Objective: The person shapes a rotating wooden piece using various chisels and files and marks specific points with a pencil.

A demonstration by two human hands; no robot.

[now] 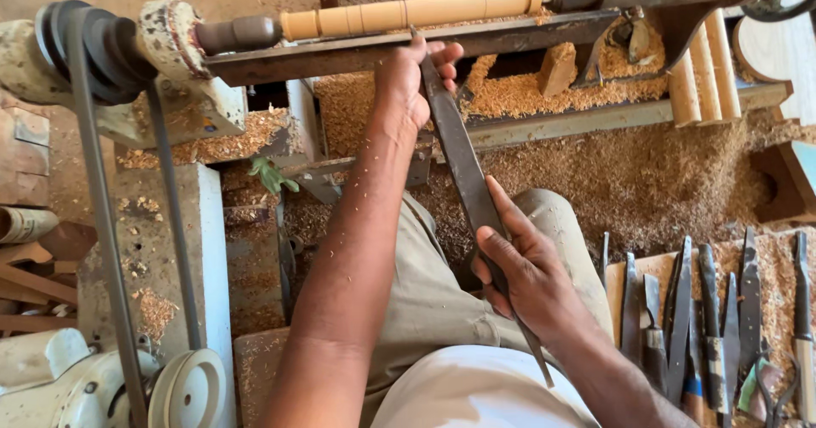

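Sawdust-strewn lathe point(340, 54), chisel point(463, 169) seemingly within fingers point(501, 258)

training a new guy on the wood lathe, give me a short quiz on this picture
1. True or false: the left hand rests up by the tool rest, steadying the long chisel.
2. Which hand holds the chisel's lower end? A) the right hand B) the left hand C) neither
3. Fill in: the pale wooden spindle is mounted across the lathe, and ______ covers the bench below it.

Key: 1 true. 2 A. 3 sawdust (wood shavings). The spare tools lie in a row beside the right hand.
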